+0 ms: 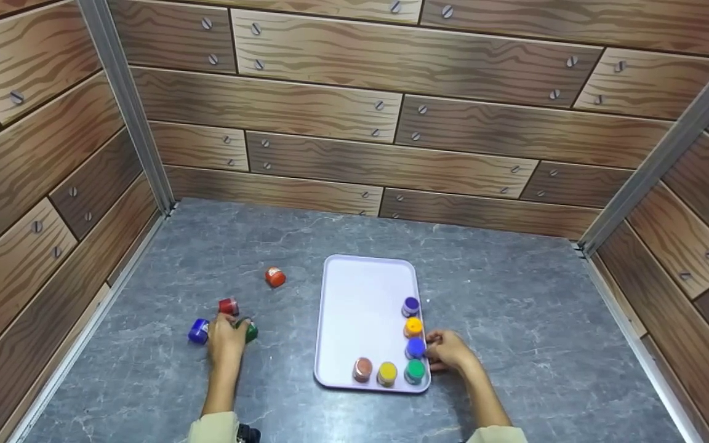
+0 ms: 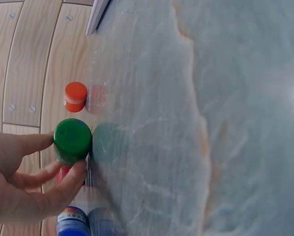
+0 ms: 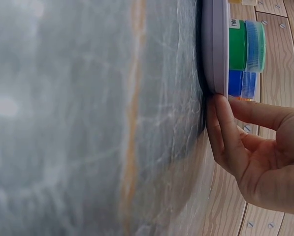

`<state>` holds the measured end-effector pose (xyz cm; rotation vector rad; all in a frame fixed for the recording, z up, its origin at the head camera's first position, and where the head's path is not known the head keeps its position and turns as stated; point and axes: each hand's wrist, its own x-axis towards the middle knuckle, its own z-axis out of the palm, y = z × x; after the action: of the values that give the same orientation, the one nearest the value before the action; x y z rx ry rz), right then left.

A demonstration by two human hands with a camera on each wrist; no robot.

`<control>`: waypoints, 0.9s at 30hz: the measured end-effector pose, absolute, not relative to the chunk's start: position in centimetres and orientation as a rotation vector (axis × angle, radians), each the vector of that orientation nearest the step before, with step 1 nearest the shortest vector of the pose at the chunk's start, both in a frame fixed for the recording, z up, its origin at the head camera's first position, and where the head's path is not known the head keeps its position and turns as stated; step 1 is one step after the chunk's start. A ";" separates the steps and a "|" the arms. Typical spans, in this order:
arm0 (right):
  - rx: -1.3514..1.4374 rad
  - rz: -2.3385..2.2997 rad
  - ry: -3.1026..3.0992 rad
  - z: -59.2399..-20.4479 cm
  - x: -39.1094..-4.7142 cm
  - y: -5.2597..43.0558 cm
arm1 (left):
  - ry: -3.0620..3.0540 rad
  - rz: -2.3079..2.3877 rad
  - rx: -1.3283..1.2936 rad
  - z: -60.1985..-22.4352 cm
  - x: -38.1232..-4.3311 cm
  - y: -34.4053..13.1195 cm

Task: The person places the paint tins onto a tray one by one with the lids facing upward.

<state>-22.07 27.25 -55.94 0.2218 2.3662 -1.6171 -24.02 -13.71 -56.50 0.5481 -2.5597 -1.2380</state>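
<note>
My left hand (image 1: 226,340) is at the left of the table, thumb and fingers around a small green paint jar (image 2: 73,141) that lies on its side. Close by are a red jar (image 1: 228,306) and a dark blue jar (image 1: 198,331). At the right edge of a pale lilac tray (image 1: 360,295), my right hand (image 1: 451,351) pinches the rim. Along that side of the tray stand a purple jar (image 1: 410,306), an orange-yellow jar (image 1: 413,327), a blue jar (image 1: 415,348) and a green-lidded jar (image 1: 415,371).
Near the tray's front edge stand a brown jar (image 1: 362,369) and a yellow jar (image 1: 386,373). An orange-red jar (image 1: 275,277) lies on the grey marbled table (image 1: 514,295), left of the tray. Wood-patterned walls (image 1: 330,104) enclose the back and both sides.
</note>
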 end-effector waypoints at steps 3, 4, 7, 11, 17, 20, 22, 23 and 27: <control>0.222 -1.606 2.372 -55.9 -22.1 27.3 | -2.583 -1.284 0.557 -56.5 -24.1 -14.0; 0.222 -1.602 2.374 -55.9 -22.1 27.3 | -2.596 -1.296 0.555 -56.5 -24.1 -14.1; 0.230 -1.598 2.376 -55.9 -22.1 27.3 | -2.639 -1.332 0.542 -56.4 -24.2 -14.2; 0.243 -1.604 2.376 -55.8 -22.1 27.2 | -2.703 -1.326 0.517 -56.1 -24.3 -14.4; 0.236 -1.617 2.372 -55.9 -22.2 27.2 | -2.756 -1.340 0.498 -56.0 -24.7 -14.4; 0.232 -1.616 2.370 -55.9 -22.2 27.3 | -2.755 -1.341 0.459 -55.9 -24.7 -14.2; 0.230 -1.611 2.372 -55.9 -22.2 27.2 | -2.750 -1.338 0.434 -55.8 -24.6 -14.0; 0.229 -1.607 2.375 -55.9 -22.2 27.2 | -2.749 -1.332 0.422 -55.8 -24.6 -13.9; 0.230 -1.590 2.388 -55.9 -22.2 27.2 | -2.755 -1.309 0.402 -55.6 -24.5 -13.3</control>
<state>-22.18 27.18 -55.92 0.2300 2.3883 -1.5896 -24.49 -13.32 -55.59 0.4016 -2.7546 -1.3092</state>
